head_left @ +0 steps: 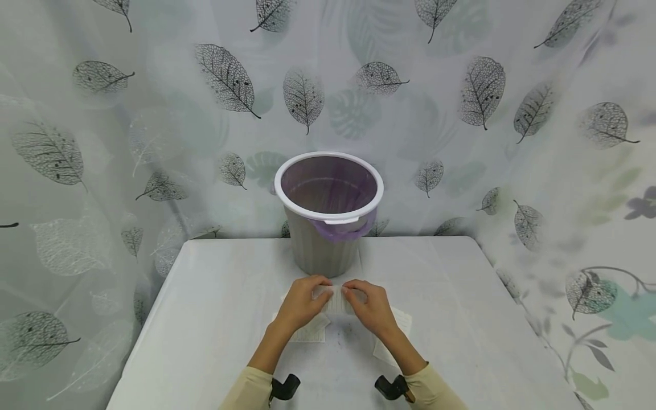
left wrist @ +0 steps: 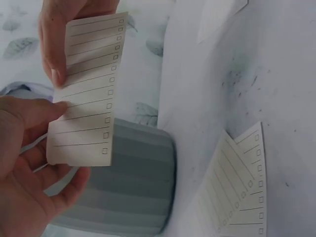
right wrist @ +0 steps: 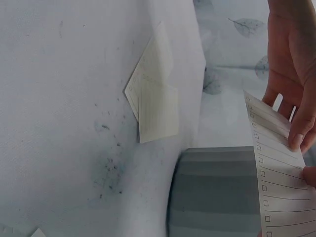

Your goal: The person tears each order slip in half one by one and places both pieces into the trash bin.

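Both hands hold one lined checklist sheet (head_left: 336,302), cream with a column of small boxes along one edge, in front of the bin. My left hand (head_left: 301,302) pinches its left side; in the left wrist view that thumb lies on the face of the sheet (left wrist: 89,98), fingers behind. The right hand (head_left: 372,307) grips the opposite side between thumb and fingers. Two overlapping sheets (head_left: 311,335) of the same kind lie on the table beneath the left forearm. More sheets (head_left: 402,320) lie by the right wrist, partly hidden under the arm.
A tall grey bin (head_left: 324,245) with a white rim and purple handle stands at the back of the table, just beyond the hands. The white-covered table (head_left: 215,319) bears dark specks near its middle. A leaf-patterned curtain (head_left: 328,74) hangs behind and at the sides.
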Demonstrator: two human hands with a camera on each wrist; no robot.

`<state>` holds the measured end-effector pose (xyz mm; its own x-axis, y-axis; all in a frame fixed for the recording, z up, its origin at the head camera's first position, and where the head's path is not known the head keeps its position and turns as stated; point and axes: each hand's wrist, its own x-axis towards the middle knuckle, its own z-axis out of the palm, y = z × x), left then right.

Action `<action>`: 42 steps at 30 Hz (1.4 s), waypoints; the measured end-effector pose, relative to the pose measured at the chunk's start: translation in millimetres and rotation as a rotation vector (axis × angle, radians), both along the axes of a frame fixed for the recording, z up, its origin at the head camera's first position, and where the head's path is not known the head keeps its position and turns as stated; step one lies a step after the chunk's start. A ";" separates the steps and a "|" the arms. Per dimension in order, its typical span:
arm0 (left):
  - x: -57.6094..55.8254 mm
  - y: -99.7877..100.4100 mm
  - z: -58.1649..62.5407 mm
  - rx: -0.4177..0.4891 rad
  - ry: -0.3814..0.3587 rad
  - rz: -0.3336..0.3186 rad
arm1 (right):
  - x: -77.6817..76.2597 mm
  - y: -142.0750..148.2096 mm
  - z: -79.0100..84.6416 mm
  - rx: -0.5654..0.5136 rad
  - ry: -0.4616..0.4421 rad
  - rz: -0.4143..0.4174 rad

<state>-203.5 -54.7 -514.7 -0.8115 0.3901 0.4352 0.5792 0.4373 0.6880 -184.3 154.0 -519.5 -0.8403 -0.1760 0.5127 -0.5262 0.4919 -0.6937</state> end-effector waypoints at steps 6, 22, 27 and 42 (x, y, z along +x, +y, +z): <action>3.5 2.8 11.5 -0.071 0.023 -0.051 | 0.2 -1.7 2.6 0.021 0.053 0.064; 8.5 1.8 28.3 -0.120 0.214 -0.044 | 0.6 -4.7 11.6 0.058 0.229 0.104; 7.9 1.6 26.2 -0.077 0.298 -0.034 | 1.1 -5.2 14.3 0.003 0.252 0.126; 11.0 3.9 27.3 -0.015 0.414 -0.006 | 16.6 -14.2 46.5 -0.115 0.236 0.141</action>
<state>-192.5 -50.8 -487.4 -0.5664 0.4032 0.7188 0.8085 0.4412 0.3896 -167.7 139.7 -473.0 -0.6670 -0.2122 0.7142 -0.7371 0.3275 -0.5911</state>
